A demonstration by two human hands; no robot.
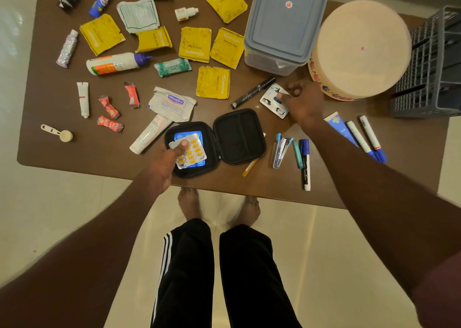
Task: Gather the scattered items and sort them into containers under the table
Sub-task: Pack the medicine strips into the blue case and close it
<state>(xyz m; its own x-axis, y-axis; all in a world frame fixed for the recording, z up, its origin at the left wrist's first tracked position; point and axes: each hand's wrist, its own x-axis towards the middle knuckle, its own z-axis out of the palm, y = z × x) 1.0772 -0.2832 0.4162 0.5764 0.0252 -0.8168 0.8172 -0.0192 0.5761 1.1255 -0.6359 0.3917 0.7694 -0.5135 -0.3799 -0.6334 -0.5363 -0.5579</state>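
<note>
An open black zip case (238, 138) lies near the front edge of the brown table (50, 103). My left hand (164, 165) holds a blister strip of yellow capsules (192, 153) over the case's left half, thumb on top; a blue pack lies beneath it. My right hand (303, 103) pinches a silver blister strip (272, 101) that lies on the table beside a black pen (253, 93). Several yellow masala tea sachets (213, 81) lie across the middle of the table.
A lidded grey plastic box (284, 25), a round floral tin (359, 50) and a dark crate (434, 65) stand at the right. Markers (305, 164), a stapler (280, 150), tubes, a white bottle (114, 63) and red sachets lie scattered about.
</note>
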